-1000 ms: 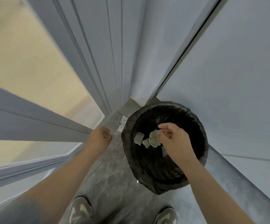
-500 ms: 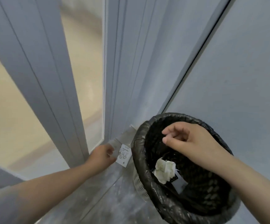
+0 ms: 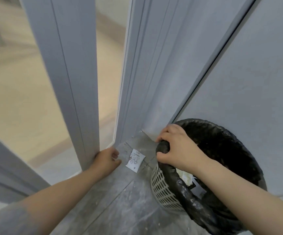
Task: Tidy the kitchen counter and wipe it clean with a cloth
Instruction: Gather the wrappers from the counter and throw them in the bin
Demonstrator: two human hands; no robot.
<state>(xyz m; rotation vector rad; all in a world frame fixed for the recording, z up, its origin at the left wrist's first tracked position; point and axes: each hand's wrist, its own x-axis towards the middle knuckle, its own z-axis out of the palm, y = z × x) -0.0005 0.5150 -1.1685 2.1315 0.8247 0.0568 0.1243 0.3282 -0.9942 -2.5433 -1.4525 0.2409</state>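
Near you on the right, the bin (image 3: pixel 164 187) stands on the floor (image 3: pixel 120 206): probably a light, perforated basket with a slack liner (image 3: pixel 187 195) over its rim, likely to tip or slide, so hold the stiff rim. Crumpled paper (image 3: pixel 185 176) lies inside. Your right hand (image 3: pixel 179 150) reaches down, fingers curled round the rim's left side. Farther left, your left hand (image 3: pixel 106 161) sits low against the door frame (image 3: pixel 79 82), fingers loosely curled, holding nothing, just beside a small white packet (image 3: pixel 135 160).
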